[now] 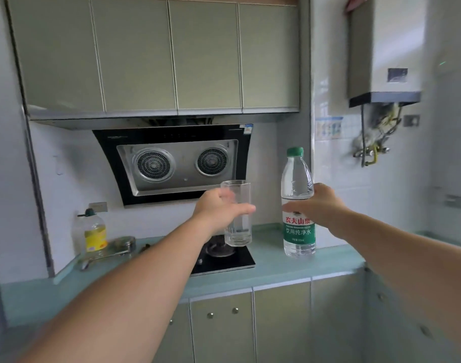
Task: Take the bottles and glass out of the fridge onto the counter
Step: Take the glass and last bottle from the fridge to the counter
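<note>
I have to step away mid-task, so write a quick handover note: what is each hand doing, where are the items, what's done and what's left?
Left hand: holding the empty glass above the stove.
Right hand: gripping the water bottle, upright over the counter; contact unclear.
Done: both are out of the fridge.
Left: set both down, release. Fridge not in view; check for more bottles.

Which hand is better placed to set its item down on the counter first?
The right hand, probably. Its water bottle hangs upright over bare counter. The left hand holds the glass over the black stove, so it must move aside.
</note>
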{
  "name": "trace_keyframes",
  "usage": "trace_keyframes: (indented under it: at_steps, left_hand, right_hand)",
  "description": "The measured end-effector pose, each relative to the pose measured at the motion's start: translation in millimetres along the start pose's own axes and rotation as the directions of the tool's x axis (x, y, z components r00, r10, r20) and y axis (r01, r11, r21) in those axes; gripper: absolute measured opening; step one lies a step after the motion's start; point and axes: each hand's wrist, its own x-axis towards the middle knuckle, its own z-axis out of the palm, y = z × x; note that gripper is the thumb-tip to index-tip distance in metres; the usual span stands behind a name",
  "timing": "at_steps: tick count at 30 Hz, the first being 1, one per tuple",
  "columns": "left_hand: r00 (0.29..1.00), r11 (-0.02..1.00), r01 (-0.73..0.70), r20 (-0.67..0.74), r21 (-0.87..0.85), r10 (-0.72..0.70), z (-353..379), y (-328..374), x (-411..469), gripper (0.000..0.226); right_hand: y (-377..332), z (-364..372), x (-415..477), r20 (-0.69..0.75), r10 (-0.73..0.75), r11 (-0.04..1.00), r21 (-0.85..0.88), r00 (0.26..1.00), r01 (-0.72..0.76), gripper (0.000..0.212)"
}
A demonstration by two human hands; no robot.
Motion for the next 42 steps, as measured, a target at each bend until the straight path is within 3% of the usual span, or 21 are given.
trace_keyframes:
  at_steps: [5,10,20,26,31,42]
  left_hand:
    - [0.982,0.995,-0.086,0.167,-0.046,0.093,83,27,15,0.065]
    - [0.917,0.976,-0.118,0.357,-0.181,0.177,157,55,21,0.067]
    - [0.749,0.931,-0.141,0.579,-0.336,0.323,258,60,3,0.067]
    - [0.709,0.932,-0.115,0.628,-0.345,0.320,300,54,-17,0.067]
    - [0.712,0.937,-0.105,0.632,-0.332,0.304,331,65,-31,0.066]
    - [0.747,0.936,-0.132,0.588,-0.325,0.309,371,114,-28,0.066]
  right_hand:
    - [40,-65,-6,-0.157,0.081,0.995,-0.048,0.984,-0.089,0.052]
    - [69,-119,-28,-0.335,0.168,0.975,-0.081,0.927,-0.205,0.054]
    - [128,-174,-98,-0.660,0.283,0.902,-0.065,0.696,-0.428,0.053]
    - [155,-189,-130,-0.749,0.306,0.857,-0.051,0.587,-0.512,0.056]
    - [169,-201,-142,-0.768,0.293,0.853,-0.059,0.570,-0.518,0.054]
    - [187,-258,-138,-0.727,0.274,0.871,-0.090,0.630,-0.483,0.052]
